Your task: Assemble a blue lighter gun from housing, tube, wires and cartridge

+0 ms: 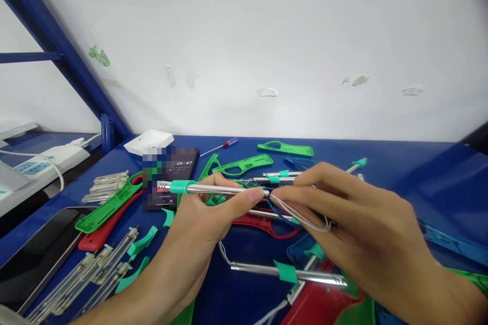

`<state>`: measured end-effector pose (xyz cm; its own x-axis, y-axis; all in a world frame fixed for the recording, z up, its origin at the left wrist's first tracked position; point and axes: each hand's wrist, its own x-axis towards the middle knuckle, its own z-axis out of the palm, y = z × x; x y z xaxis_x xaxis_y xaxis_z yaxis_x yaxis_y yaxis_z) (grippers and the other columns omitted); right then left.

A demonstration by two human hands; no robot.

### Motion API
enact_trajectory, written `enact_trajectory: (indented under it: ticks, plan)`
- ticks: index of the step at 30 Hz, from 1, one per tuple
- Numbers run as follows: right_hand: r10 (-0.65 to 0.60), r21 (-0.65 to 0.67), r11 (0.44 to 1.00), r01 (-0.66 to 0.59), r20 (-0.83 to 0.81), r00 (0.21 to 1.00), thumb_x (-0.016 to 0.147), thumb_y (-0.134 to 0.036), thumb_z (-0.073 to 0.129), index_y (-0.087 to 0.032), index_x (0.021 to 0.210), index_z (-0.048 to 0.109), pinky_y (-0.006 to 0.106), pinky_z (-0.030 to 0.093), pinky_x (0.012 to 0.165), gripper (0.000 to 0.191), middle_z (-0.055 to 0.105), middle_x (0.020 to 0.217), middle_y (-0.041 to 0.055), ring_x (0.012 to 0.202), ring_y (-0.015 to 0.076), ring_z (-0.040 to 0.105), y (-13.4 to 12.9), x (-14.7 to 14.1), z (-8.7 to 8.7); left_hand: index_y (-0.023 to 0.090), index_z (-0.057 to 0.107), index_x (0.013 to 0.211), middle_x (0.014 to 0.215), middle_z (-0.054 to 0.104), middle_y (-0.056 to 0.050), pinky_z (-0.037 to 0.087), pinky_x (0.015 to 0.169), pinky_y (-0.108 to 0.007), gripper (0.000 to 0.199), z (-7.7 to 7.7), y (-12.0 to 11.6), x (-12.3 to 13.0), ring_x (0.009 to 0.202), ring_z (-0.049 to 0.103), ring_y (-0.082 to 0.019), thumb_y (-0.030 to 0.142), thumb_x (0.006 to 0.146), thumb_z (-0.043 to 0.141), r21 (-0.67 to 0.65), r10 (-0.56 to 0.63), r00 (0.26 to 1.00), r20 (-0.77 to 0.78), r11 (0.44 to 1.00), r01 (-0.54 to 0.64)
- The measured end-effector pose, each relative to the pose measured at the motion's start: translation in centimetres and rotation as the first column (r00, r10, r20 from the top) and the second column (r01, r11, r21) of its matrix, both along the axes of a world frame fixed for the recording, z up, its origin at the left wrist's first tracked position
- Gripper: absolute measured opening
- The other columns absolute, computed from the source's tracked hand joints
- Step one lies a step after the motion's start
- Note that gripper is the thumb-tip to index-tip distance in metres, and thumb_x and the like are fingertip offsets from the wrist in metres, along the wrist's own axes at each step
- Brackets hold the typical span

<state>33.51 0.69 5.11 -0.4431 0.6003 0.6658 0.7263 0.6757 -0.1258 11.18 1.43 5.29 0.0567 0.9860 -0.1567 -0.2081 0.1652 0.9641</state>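
My left hand [202, 223] is closed around a thin silver metal tube [217, 190], held level above the table. A band of green tape [181, 187] wraps the tube near its slotted left end. My right hand [369, 223] pinches at the tube's right end, where a looped white wire [305, 218] comes out and hangs beneath the fingers. What exactly its fingertips grip there is too small to make out. Below lies another metal tube [253, 268] with a green tape flag [285, 271] and thin white wires.
Green plastic handle shells [244, 164], a red shell [312, 310] and blue shells [457, 241] lie about the blue table [412, 162]. A screwdriver [229, 142] is at the back. Leftward are a phone [183, 172], a dark tablet-like device [41, 249] and clear glass-like tubes [84, 274].
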Motion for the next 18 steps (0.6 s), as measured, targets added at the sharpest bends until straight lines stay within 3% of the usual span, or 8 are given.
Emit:
enact_trajectory:
  ticks: [2,4,6,9,13,18]
  plan:
    - [0.008,-0.002,1.0,-0.008,-0.025,1.0,0.108,-0.006,0.062,-0.027,0.115,0.077,0.028,0.05,0.053,0.027,0.078,0.104,-0.0021,0.072,0.0116,0.076,0.0,-0.2,0.0,0.022,0.069,0.07,0.056,0.038,0.012,0.024,0.044,-0.018,0.046,0.0,0.0,0.0,0.052,0.016,-0.006,0.051,0.075,0.105,-0.001,0.004,1.0,-0.008,1.0,-0.004]
    - [0.025,-0.021,0.999,-0.027,-0.053,0.998,0.107,-0.006,0.064,-0.026,0.113,0.079,0.028,0.05,0.054,0.025,0.079,0.104,-0.0013,0.075,0.0126,0.078,0.1,-0.4,0.0,0.022,0.069,0.071,0.058,0.049,0.011,0.027,0.044,-0.017,0.045,0.0,0.1,0.0,0.048,0.024,-0.003,0.047,0.074,0.106,0.008,-0.005,1.0,0.004,1.0,0.005]
    - [0.039,-0.038,0.998,-0.042,-0.075,0.996,0.107,-0.006,0.065,-0.024,0.109,0.08,0.027,0.052,0.056,0.023,0.08,0.102,0.0002,0.078,0.0138,0.079,0.1,-0.7,0.0,0.023,0.073,0.078,0.066,0.067,0.009,0.038,0.051,-0.014,0.039,0.0,0.2,-0.1,0.051,0.045,-0.003,0.04,0.072,0.108,0.02,-0.021,0.999,0.026,1.0,0.021]
    - [0.062,-0.043,0.997,-0.066,-0.102,0.993,0.109,-0.008,0.065,-0.022,0.104,0.081,0.027,0.054,0.058,0.021,0.079,0.097,0.0014,0.075,0.0138,0.077,0.2,-1.1,0.1,0.027,0.081,0.095,0.082,0.083,0.004,0.055,0.07,-0.016,0.04,-0.2,0.3,-0.1,0.074,0.075,-0.012,0.031,0.067,0.109,0.017,-0.029,0.999,0.026,0.999,0.028]
    - [0.067,-0.071,0.995,-0.076,-0.119,0.991,0.109,-0.009,0.064,-0.021,0.105,0.083,0.026,0.053,0.057,0.023,0.077,0.094,0.0015,0.069,0.0125,0.073,0.3,-1.3,0.2,0.024,0.085,0.093,0.083,0.086,-0.002,0.061,0.075,-0.019,0.035,-0.6,0.5,-0.1,0.081,0.082,-0.017,0.039,0.071,0.108,0.028,0.016,0.999,-0.049,1.0,-0.015]
    - [0.043,-0.179,0.981,-0.073,-0.171,0.984,0.105,-0.015,0.077,-0.026,0.113,0.081,0.023,0.046,0.052,0.015,0.071,0.085,-0.0049,0.058,0.0095,0.057,0.2,-1.2,0.5,0.023,0.087,0.091,0.081,0.085,-0.002,0.059,0.069,-0.016,0.034,-1.1,0.9,-0.2,0.075,0.079,-0.014,0.038,0.069,0.109,0.005,0.043,0.999,-0.024,0.999,-0.043]
